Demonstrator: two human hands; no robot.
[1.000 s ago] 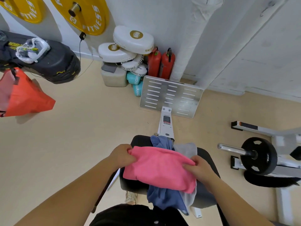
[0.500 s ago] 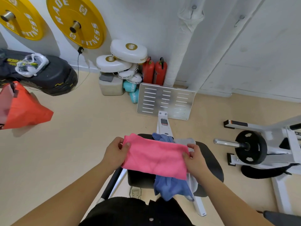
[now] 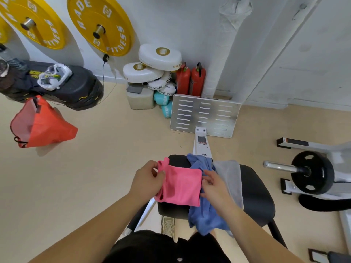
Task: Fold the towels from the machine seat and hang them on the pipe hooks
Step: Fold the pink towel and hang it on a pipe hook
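Pink towel (image 3: 180,184), folded small, sits over the machine seat (image 3: 256,196). Left hand (image 3: 147,180) pinches its left edge; right hand (image 3: 213,184) relaxed, fingers touching the right edge. Blue towel (image 3: 205,215) and grey towel (image 3: 230,175) lie crumpled, unfolded. No towel on the pipe (image 3: 224,54) yet.
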